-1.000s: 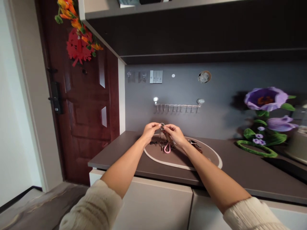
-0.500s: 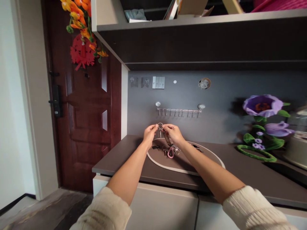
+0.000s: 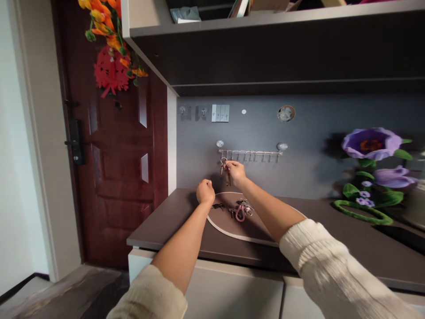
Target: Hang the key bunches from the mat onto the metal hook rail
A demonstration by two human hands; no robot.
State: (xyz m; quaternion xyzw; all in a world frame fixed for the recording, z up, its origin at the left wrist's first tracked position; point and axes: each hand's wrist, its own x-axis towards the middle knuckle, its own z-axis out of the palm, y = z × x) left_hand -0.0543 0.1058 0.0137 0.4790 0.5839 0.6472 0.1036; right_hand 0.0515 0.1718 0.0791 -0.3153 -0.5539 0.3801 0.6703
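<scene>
My right hand (image 3: pixel 236 173) pinches a ring of keys (image 3: pixel 223 167) between thumb and fingers, just below the left end of a clear hook rail (image 3: pixel 250 153) on the wall. The metal ring stands up near the leftmost hooks; a brownish tag (image 3: pixel 228 178) hangs beneath. Whether the ring touches a hook, I cannot tell. My left hand (image 3: pixel 206 192) is closed in a loose fist, lower and to the left, apart from the keys, with nothing seen in it. Below, more keys with a pink loop (image 3: pixel 240 213) and a small dark key bunch (image 3: pixel 218 206) lie on an oval mat (image 3: pixel 229 230).
A purple artificial flower (image 3: pixel 372 144) with a green base stands on the counter (image 3: pixel 166 221) to the right. Overhead juts a dark shelf (image 3: pixel 265 53). At left is a red-brown door (image 3: pixel 116 199) with orange flowers (image 3: pixel 102 26) hanging before it.
My left hand has let go of the key ring and dropped slightly down. My right hand has raised the keys up toward the hook rail.
</scene>
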